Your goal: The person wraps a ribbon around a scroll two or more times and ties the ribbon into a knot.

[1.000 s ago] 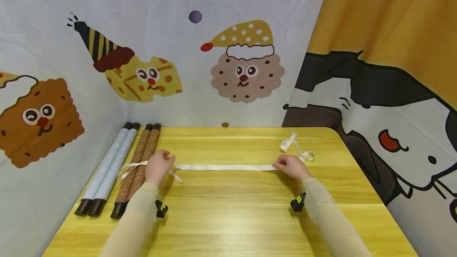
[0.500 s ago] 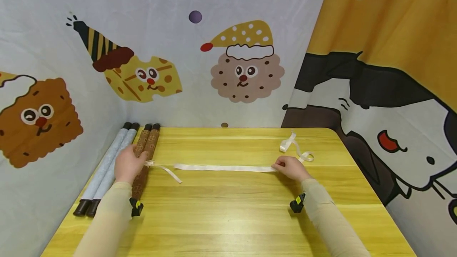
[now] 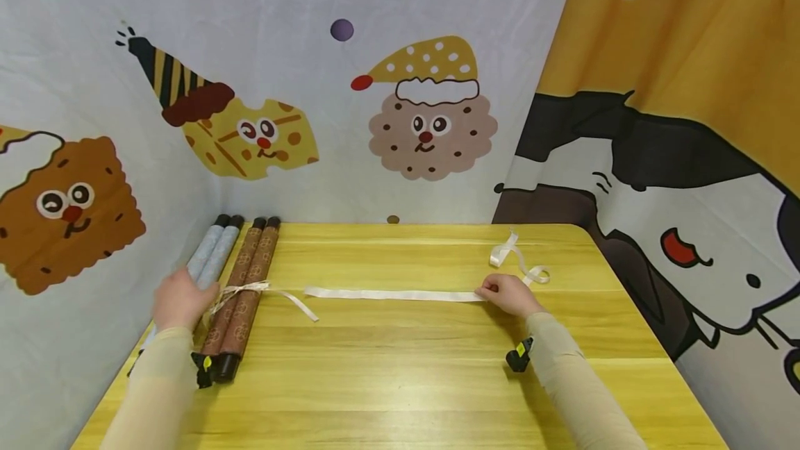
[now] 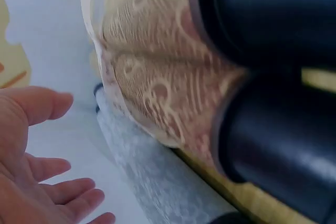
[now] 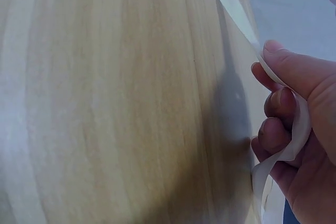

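At the left of the head view, my left hand (image 3: 182, 299) is over two pale blue patterned rolls (image 3: 221, 248) with black end caps. Its fingers are spread and the thumb stands apart in the left wrist view. Just right of it lie two brown patterned rolls (image 3: 257, 266), bound together by a white ribbon tied in a bow (image 3: 251, 287); one tail trails onto the table. My right hand (image 3: 509, 293) pinches a separate white ribbon (image 3: 394, 295) between thumb and forefinger. The right wrist view shows this ribbon (image 5: 233, 9) running across the palm under the thumb.
Beyond my right hand, the ribbon's other end (image 3: 500, 254) lies in loose curls. Everything rests on a yellow wood-grain table (image 3: 400, 373). Cartoon-printed cloth (image 3: 300, 179) hangs behind it and along the left, close beside the blue rolls.
My left hand has moved left, from beside the brown rolls' ribbon, across those rolls, to the blue ones. The right hand keeps its pinch on the ribbon almost unmoved.
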Tool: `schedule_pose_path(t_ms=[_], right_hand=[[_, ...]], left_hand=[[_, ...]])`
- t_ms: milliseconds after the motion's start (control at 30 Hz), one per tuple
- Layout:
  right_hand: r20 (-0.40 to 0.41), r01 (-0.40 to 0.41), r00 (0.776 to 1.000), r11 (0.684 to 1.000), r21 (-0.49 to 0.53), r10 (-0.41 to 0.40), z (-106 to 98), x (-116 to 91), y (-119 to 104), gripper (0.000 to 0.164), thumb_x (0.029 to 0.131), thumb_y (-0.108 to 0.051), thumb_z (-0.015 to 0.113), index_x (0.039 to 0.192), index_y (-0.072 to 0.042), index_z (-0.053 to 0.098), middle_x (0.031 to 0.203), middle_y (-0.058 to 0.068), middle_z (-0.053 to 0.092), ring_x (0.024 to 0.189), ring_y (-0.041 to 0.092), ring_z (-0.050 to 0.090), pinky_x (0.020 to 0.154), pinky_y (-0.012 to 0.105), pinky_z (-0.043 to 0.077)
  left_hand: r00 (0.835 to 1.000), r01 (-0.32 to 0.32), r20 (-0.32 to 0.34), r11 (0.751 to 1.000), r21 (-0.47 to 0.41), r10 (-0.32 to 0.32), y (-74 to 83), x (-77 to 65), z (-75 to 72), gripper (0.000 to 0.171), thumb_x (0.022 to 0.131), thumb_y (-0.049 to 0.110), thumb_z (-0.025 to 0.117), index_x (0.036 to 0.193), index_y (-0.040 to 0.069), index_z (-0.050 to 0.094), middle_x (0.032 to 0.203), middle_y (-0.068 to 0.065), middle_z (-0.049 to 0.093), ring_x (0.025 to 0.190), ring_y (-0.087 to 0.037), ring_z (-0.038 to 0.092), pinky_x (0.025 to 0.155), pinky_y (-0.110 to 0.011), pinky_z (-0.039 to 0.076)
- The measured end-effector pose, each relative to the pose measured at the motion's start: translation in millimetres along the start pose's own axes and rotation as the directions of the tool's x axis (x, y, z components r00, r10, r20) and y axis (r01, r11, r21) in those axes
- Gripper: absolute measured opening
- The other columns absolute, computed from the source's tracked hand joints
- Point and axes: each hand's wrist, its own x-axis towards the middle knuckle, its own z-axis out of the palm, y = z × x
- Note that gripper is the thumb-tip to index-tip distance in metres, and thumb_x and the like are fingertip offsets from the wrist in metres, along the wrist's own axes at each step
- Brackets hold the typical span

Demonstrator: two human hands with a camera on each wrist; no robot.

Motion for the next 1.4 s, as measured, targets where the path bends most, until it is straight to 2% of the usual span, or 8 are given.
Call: schedule_pose_path(t_ms=[233, 333, 533, 667, 767, 867, 1233, 1400], right_hand=[[-0.002, 0.014, 1.0, 1.0, -0.002, -0.014, 2.7, 1.8, 4.8, 0.022, 0.094, -0.026, 0.069, 0.076, -0.016, 0.063, 0.067, -0.007, 0.053, 0.063, 0.013, 0.045, 0.065, 0.032, 0.039], [-0.007, 0.026, 1.0, 1.0, -0.015, -0.026, 3.2, 2.0, 5.9, 0.023, 0.094, -0.027, 0.069, 0.075, -0.016, 0.063, 0.066, -0.006, 0.052, 0.063, 0.013, 0.045, 0.064, 0.033, 0.039], [-0.004, 0.005, 1.0, 1.0, -0.018, -0.005, 6.1, 3.0, 6.8, 0.022, 0.094, -0.027, 0.07, 0.076, -0.016, 0.063, 0.067, -0.007, 0.054, 0.064, 0.013, 0.046, 0.066, 0.033, 0.04], [-0.006, 0.003, 1.0, 1.0, -0.024, -0.003, 6.7, 3.3, 6.4, 0.022, 0.094, -0.026, 0.07, 0.076, -0.016, 0.063, 0.067, -0.007, 0.053, 0.064, 0.014, 0.046, 0.067, 0.033, 0.04], [-0.01, 0.013, 1.0, 0.999, -0.032, -0.013, 6.5, 3.1, 6.1, 0.022, 0.094, -0.026, 0.07, 0.075, -0.016, 0.063, 0.067, -0.007, 0.053, 0.064, 0.013, 0.046, 0.066, 0.033, 0.04], [-0.009, 0.008, 1.0, 0.999, -0.031, -0.008, 6.2, 3.0, 5.5, 0.022, 0.094, -0.026, 0.07, 0.076, -0.016, 0.063, 0.067, -0.007, 0.053, 0.064, 0.013, 0.046, 0.066, 0.033, 0.04], [-0.009, 0.001, 1.0, 0.999, -0.043, -0.001, 4.3, 0.5, 2.8, 0.021, 0.094, -0.026, 0.07, 0.077, -0.015, 0.064, 0.068, -0.006, 0.054, 0.064, 0.013, 0.046, 0.067, 0.034, 0.04], [-0.005, 0.002, 1.0, 0.999, -0.044, -0.002, 4.5, 1.5, 1.7, 0.02, 0.094, -0.026, 0.07, 0.077, -0.015, 0.064, 0.069, -0.006, 0.055, 0.065, 0.014, 0.047, 0.067, 0.034, 0.041]], left_hand=[[0.994, 0.05, 0.094, 0.998, 0.042, -0.053, -9.1, -2.4, -4.9, 0.076, 0.09, 0.037, 0.062, 0.128, -0.025, 0.039, 0.113, -0.047, 0.046, 0.1, -0.062, 0.049, 0.075, -0.065, 0.047], [0.989, 0.072, 0.123, 0.996, 0.048, -0.077, -11.5, -2.6, -4.6, 0.073, 0.089, 0.04, 0.065, 0.116, -0.025, 0.044, 0.103, -0.043, 0.051, 0.092, -0.058, 0.053, 0.066, -0.06, 0.049], [0.979, 0.081, 0.187, 0.996, 0.032, -0.085, -23.6, -3.8, -3.9, 0.057, 0.086, 0.039, 0.068, 0.092, -0.015, 0.052, 0.083, -0.028, 0.055, 0.072, -0.039, 0.055, 0.057, -0.049, 0.048], [0.972, 0.076, 0.221, 0.996, 0.036, -0.082, -34.6, -4.3, -2.9, 0.061, 0.084, 0.036, 0.07, 0.098, -0.02, 0.051, 0.088, -0.033, 0.056, 0.075, -0.042, 0.058, 0.061, -0.051, 0.051], [0.972, 0.078, 0.219, 0.996, 0.046, -0.087, -41.2, -4.2, -0.8, 0.068, 0.081, 0.035, 0.072, 0.104, -0.024, 0.047, 0.094, -0.039, 0.055, 0.081, -0.048, 0.058, 0.066, -0.055, 0.051], [0.974, 0.074, 0.209, 0.996, 0.056, -0.084, -45.2, -3.7, 1.1, 0.065, 0.08, 0.033, 0.071, 0.101, -0.024, 0.048, 0.09, -0.037, 0.055, 0.079, -0.048, 0.057, 0.067, -0.055, 0.05], [0.982, -0.027, 0.191, 0.996, 0.087, 0.01, -44.5, -1.1, 0.3, 0.04, 0.079, 0.028, 0.068, 0.077, -0.007, 0.05, 0.071, -0.02, 0.052, 0.064, -0.034, 0.052, 0.057, -0.048, 0.046], [0.98, -0.046, 0.198, 0.996, 0.077, 0.03, -44.6, -0.4, 0.1, 0.04, 0.079, 0.027, 0.069, 0.076, -0.008, 0.05, 0.071, -0.019, 0.051, 0.063, -0.033, 0.051, 0.056, -0.047, 0.045]])
